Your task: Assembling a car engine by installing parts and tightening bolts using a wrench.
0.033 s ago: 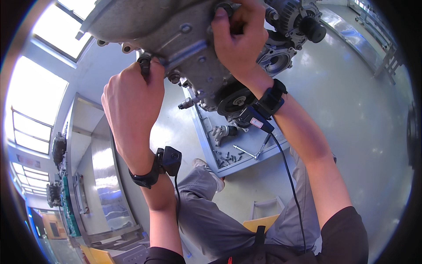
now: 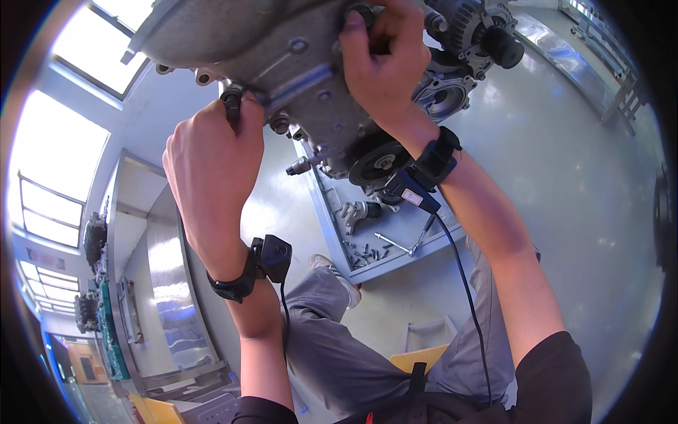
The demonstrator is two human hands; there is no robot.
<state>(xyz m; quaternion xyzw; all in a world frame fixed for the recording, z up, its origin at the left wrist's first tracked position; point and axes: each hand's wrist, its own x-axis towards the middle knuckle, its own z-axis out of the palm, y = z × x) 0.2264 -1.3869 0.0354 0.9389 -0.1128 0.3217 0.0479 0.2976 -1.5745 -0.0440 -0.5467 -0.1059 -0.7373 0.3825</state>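
A large grey metal engine [image 2: 296, 78] fills the top of the view, above a low tray. At its lower left edge my left hand [image 2: 212, 155] is closed on a dark cylindrical part [image 2: 232, 102], with thumb and forefinger around it. My right hand [image 2: 388, 71] reaches higher, its thumb pressed against a dark round part [image 2: 360, 14] on the engine face and its fingers curled. Some of those fingers are cut off by the upper edge. Right of that hand sits an alternator [image 2: 470, 32] with a black pulley. A black crank pulley [image 2: 381, 162] shows below my right wrist.
Under the engine, the blue-grey tray [image 2: 395, 265] holds a ratchet wrench [image 2: 399, 244], a metal bracket-like part [image 2: 359, 212] and several loose bolts [image 2: 364, 254]. Black cabled devices [image 2: 272, 258] are strapped to my wrists. At left stands a metal-topped bench [image 2: 169, 283]; a yellow seat [image 2: 417, 359] shows below.
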